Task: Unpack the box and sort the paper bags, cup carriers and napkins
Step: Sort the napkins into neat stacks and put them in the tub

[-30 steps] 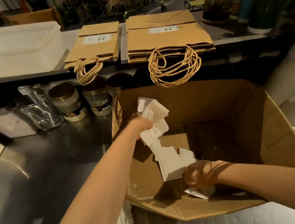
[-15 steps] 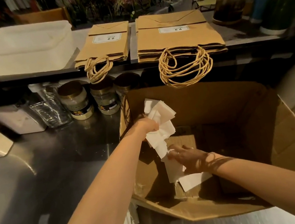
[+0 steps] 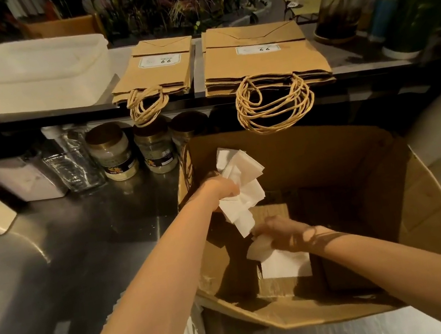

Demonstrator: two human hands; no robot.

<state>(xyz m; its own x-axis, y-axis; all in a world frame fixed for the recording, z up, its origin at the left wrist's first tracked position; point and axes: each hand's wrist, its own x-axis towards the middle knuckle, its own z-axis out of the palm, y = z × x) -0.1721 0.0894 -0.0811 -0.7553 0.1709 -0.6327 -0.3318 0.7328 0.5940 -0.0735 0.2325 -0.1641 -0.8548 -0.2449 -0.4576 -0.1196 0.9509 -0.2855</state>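
Over the box [image 3: 329, 153], left hand [image 3: 218, 189] gripped napkins [image 3: 244, 189]; right hand [image 3: 281, 234] pinched more inside. Judged light, limp, tearable: grasp bunched middles.

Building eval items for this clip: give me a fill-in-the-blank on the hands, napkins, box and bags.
The left hand grips a bunch of ____ napkins over the cardboard box.
The right hand grips more napkins ____ the box.
The paper bags lie on the shelf in ____ stacks.
The plastic tub stands to the ____ of the bags.
Missing: white; inside; two; left.
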